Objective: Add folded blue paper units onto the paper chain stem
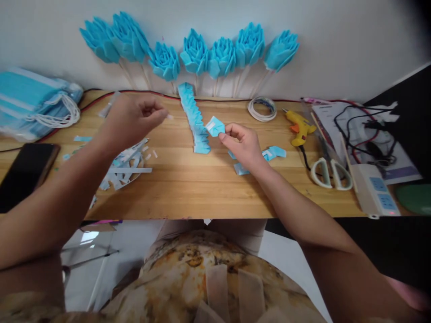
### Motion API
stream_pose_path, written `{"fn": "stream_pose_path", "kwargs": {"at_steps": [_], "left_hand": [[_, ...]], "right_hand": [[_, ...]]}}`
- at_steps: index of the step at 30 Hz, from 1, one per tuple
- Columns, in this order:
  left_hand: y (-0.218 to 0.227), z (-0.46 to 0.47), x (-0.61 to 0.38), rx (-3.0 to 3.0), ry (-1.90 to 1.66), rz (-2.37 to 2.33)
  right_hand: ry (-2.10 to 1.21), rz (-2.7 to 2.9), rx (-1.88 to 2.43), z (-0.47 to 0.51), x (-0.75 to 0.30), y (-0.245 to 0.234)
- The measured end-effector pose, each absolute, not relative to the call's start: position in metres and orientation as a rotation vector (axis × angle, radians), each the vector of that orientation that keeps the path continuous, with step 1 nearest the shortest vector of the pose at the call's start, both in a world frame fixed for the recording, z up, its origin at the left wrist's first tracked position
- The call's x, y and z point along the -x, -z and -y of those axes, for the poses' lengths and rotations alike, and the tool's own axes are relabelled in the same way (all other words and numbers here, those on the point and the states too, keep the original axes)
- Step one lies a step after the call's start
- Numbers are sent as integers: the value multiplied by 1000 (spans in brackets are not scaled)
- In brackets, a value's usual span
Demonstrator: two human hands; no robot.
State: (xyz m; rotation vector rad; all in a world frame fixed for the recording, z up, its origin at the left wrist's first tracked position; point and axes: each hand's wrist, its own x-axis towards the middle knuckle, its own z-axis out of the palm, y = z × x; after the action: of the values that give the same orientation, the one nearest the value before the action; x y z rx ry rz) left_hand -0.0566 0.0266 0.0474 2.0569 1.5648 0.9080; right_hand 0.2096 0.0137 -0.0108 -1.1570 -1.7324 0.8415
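A folded blue piece with a white strip tilts in the right grip.

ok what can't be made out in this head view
Head view: tiny pale scrap at the left hand, too small and blurred to identify.
Head view: pinched edge of the small folded light-blue piece, covered by the right hand.
Head view: left end of the blue-and-white bundle in clear plastic, cut off by the picture's edge.
Head view: print on the white paper sheet, too small and blurred.
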Motion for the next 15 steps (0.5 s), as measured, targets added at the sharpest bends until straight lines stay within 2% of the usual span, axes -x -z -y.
{"fn": "stream_pose_path", "kwargs": {"at_steps": [4,10,15], "left_hand": [[-29,-21,107,-2066,-698,-1699],[1,-21,143,-2210,-661,-1748],[-16,-15,112,-2272,-913,-1700]], "right_hand": [[-840,1769,1103,-10,-207,8],[-826,1816,1080,-6,-204,4],[-886,1808,1061,-4,-203,3]]}}
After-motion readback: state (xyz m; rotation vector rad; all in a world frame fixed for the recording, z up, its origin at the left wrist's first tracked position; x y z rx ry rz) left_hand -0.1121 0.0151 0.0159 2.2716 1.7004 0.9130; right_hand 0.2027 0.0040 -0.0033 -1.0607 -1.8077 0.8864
